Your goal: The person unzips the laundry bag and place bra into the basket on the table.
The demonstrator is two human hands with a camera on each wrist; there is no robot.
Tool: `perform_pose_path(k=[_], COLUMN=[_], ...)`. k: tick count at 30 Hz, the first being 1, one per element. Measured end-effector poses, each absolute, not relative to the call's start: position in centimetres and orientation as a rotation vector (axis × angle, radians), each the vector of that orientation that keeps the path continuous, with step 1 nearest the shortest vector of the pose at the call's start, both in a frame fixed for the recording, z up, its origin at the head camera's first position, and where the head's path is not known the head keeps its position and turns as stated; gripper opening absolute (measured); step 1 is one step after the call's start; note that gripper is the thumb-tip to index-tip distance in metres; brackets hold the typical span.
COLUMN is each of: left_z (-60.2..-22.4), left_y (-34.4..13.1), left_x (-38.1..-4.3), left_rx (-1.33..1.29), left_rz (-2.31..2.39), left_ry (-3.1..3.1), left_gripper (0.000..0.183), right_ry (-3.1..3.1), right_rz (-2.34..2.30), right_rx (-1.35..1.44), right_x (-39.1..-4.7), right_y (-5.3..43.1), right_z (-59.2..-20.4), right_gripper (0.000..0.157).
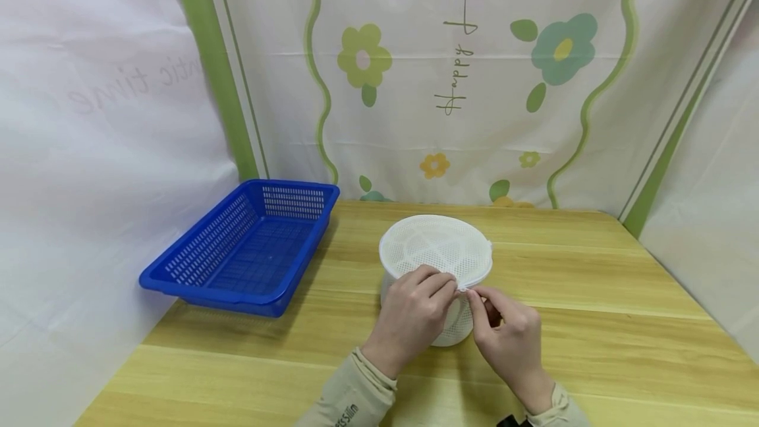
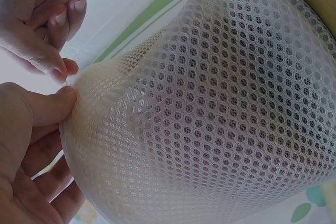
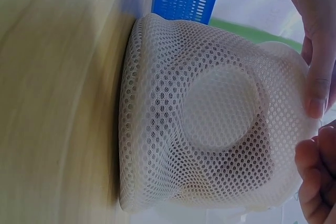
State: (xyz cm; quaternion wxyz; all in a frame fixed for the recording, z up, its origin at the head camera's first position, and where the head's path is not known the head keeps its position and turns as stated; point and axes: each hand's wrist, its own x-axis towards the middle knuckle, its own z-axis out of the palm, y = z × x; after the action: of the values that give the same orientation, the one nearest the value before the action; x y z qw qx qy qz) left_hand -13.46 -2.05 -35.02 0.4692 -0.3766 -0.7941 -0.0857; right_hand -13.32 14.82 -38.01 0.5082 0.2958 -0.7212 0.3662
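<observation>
Mesh bag (image 1: 435,242): white and drum-shaped, we see it upright on the wooden table (image 1: 593,335), right of the blue basket (image 1: 261,252).
Left hand (image 1: 415,305): fingers bent, thumb pinching the bag's near rim; we judge this steadies the soft edge.
Right hand (image 1: 511,329): thumb and forefinger nearly closed, pinching the rim just right of the left hand, probably at a zip pull.
Basket: far left, well apart from both hands, perhaps to leave them working room.
Pinch point: too small and covered for us to confirm a pull.
Round shape (image 3: 220,108): pale, at the mesh wall; we cannot tell whether it is inside.
Sleeves (image 1: 356,391): cut off at the near edge.
</observation>
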Motion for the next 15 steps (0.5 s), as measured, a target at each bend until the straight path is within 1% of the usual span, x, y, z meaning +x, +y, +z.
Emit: perform_pose_path(k=[7, 15], left_z=[-34.97, -35.01], left_y=[-2.12, -2.11], left_x=[-13.53, -13.51], left_rx=[-0.923, -0.923], left_rz=[-0.198, -0.214], left_ry=[-1.931, -1.935], left_gripper=[0.004, 0.004], right_ry=[-1.748, -1.754], right_rz=[0.879, 0.896], right_rx=[0.651, 0.666], right_x=[-13.32, -13.39], right_y=[14.90, 15.02], right_z=[-37.85, -37.94], right_gripper=[0.007, 0.005])
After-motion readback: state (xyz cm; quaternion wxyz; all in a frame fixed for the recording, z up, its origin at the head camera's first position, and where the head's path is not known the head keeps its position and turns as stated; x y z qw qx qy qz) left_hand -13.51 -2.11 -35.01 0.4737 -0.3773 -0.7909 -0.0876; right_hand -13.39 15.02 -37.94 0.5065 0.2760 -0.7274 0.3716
